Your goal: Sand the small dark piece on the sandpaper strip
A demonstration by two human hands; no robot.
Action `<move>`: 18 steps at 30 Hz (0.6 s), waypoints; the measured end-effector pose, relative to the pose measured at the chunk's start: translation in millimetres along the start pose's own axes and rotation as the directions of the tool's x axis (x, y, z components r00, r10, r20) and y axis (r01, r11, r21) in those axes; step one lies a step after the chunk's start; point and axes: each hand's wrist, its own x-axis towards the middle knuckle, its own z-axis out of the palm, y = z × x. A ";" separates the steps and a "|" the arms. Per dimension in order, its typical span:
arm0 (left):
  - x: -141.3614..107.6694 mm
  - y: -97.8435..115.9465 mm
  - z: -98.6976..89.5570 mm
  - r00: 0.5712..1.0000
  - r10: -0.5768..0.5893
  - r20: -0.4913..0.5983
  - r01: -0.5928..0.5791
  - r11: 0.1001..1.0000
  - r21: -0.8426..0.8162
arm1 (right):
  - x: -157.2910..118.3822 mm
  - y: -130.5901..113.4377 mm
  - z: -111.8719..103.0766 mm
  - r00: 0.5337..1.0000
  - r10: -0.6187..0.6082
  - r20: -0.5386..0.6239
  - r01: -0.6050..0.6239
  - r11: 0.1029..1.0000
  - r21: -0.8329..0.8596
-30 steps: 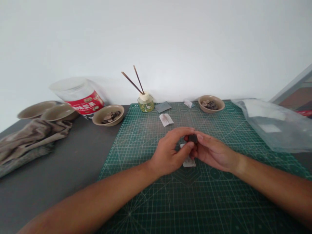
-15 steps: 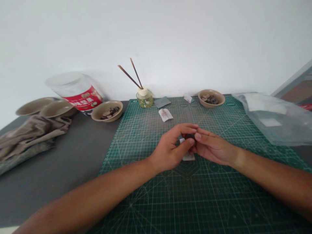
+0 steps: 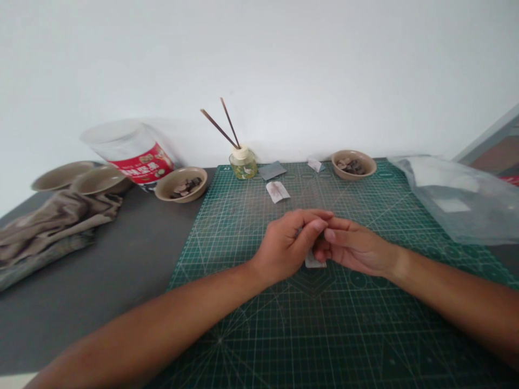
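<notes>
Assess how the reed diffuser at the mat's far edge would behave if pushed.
The squat glass diffuser looks hard to tip, being low and wide, but probably fragile. Its two reeds lean loosely from the neck, so they would likely shift with a push.

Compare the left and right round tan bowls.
The left tan bowl stands on the grey tabletop; the right tan bowl stands on the green cutting mat. The left tan bowl is beside a red-labelled clear jar, the right tan bowl near a clear plastic bag. Both hold dark and tan pieces.
</notes>
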 end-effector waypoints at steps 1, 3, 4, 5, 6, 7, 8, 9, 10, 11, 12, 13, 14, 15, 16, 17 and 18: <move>-0.1 -0.3 -0.3 1.000 -0.001 -0.004 0.001 0.999 0.032 | 0.1 -0.4 0.3 1.000 0.000 -0.001 0.000 1.000 -0.001; -0.2 -1.0 -0.4 1.000 0.006 -0.008 -0.005 0.998 0.062 | 0.2 -1.2 0.6 1.000 -0.011 -0.006 0.011 1.000 -0.002; -0.2 -1.3 -0.3 1.000 0.014 -0.007 -0.014 0.998 0.059 | 0.1 -1.7 0.7 1.000 -0.017 -0.007 0.017 1.000 -0.001; -0.2 -1.6 -0.2 1.000 0.027 -0.004 -0.027 0.999 0.047 | -0.1 -2.1 0.6 1.000 -0.022 -0.007 0.022 1.000 0.001; -0.2 -1.9 -0.1 0.999 0.044 0.001 -0.044 0.999 0.028 | -0.4 -2.6 0.6 1.000 -0.026 -0.005 0.026 1.000 0.005; -0.2 -2.1 -0.1 0.998 0.065 0.006 -0.065 0.998 0.004 | -0.8 -3.1 0.5 1.000 -0.027 -0.003 0.027 1.000 0.008; -0.3 -2.3 -0.4 0.996 0.089 0.012 -0.089 0.996 -0.021 | -1.2 -3.5 0.6 1.000 -0.027 -0.001 0.027 1.000 0.011; -0.5 -2.4 -1.0 0.993 0.116 0.017 -0.115 0.992 -0.043 | -1.6 -3.8 0.9 1.000 -0.029 -0.001 0.029 1.000 0.013; -0.8 -2.6 -1.8 0.990 0.142 0.023 -0.140 0.988 -0.058 | -1.8 -4.1 1.2 0.999 -0.033 0.000 0.033 0.999 0.014; -1.2 -2.8 -2.8 0.985 0.169 0.030 -0.167 0.984 -0.064 | -1.9 -4.2 1.7 0.999 -0.038 -0.001 0.038 0.999 0.015; -1.7 -3.0 -3.8 0.980 0.194 0.037 -0.192 0.979 -0.062 | -1.9 -4.2 2.3 0.999 -0.044 -0.002 0.044 0.999 0.015; -2.4 -3.2 -4.7 0.976 0.215 0.042 -0.212 0.976 -0.053 | -1.7 -4.1 2.8 0.999 -0.050 -0.003 0.050 0.999 0.013; -3.2 -3.5 -5.3 0.973 0.227 0.042 -0.225 0.973 -0.041 | -1.5 -3.8 3.2 0.998 -0.057 -0.005 0.057 0.998 0.008; -4.1 -3.9 -5.5 0.972 0.231 0.038 -0.230 0.973 -0.029 | -1.3 -3.5 3.4 0.998 -0.062 -0.008 0.062 0.998 0.001; -4.9 -4.4 -5.3 0.973 0.227 0.031 -0.226 0.974 -0.019 | -1.0 -3.2 3.3 0.998 -0.064 -0.015 0.064 0.998 -0.007; -5.8 -5.0 -4.6 0.976 0.215 0.022 -0.215 0.977 -0.014 | -0.8 -2.9 3.1 0.998 -0.066 -0.019 0.066 0.998 -0.016; -6.5 -5.8 -3.6 0.980 0.199 0.008 -0.199 0.980 -0.014 | -0.7 -2.6 2.7 0.997 -0.068 -0.021 0.068 0.997 -0.025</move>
